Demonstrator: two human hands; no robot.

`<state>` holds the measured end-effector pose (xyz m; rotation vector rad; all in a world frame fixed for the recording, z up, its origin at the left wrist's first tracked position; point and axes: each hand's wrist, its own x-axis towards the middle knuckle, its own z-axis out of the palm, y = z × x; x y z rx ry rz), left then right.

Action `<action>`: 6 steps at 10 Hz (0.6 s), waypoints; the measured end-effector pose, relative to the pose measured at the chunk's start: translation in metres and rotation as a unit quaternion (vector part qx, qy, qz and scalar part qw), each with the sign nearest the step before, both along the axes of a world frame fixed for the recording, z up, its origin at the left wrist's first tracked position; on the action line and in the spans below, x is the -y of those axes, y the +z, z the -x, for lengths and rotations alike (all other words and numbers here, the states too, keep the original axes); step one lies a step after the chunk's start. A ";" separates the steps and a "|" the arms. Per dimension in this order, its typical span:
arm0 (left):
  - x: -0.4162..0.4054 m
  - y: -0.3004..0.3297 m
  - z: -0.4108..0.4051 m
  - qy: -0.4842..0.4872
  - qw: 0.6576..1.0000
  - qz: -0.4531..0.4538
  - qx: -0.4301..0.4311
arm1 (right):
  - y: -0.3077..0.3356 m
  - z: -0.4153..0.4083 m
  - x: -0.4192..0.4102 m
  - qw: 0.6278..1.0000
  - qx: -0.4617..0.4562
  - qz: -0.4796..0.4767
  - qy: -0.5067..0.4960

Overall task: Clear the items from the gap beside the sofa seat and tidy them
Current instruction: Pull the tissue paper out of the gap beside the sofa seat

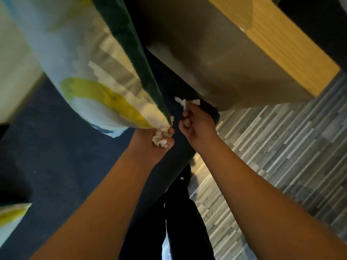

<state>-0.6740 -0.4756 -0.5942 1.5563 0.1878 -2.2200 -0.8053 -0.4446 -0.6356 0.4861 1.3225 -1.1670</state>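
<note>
My left hand (150,145) grips the corner of a patterned cushion (90,72) and lifts it off the dark blue sofa seat (56,147); a crumpled white tissue (160,140) is also bunched in its fingers. My right hand (197,124) pinches a second white tissue (185,103) just above the dark gap (180,87) between the seat and the tan sofa arm (234,62). The inside of the gap is in shadow.
The sofa arm has a yellow ribbed outer side (281,44). Grey wood-plank floor (281,147) lies to the right. My dark-trousered legs (184,212) stand at the seat's edge. Another patterned cushion (11,218) shows at the lower left.
</note>
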 end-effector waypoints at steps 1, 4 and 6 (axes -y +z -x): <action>-0.013 0.034 -0.015 -0.021 0.998 0.034 0.048 | 0.026 -0.012 -0.019 0.999 0.029 0.015 -0.001; -0.038 0.059 -0.117 0.124 0.992 0.004 -0.004 | 0.071 -0.108 -0.047 0.982 0.064 -0.001 0.179; -0.064 0.068 -0.205 0.195 0.981 0.023 0.009 | 0.088 -0.191 -0.048 0.954 0.052 0.033 0.293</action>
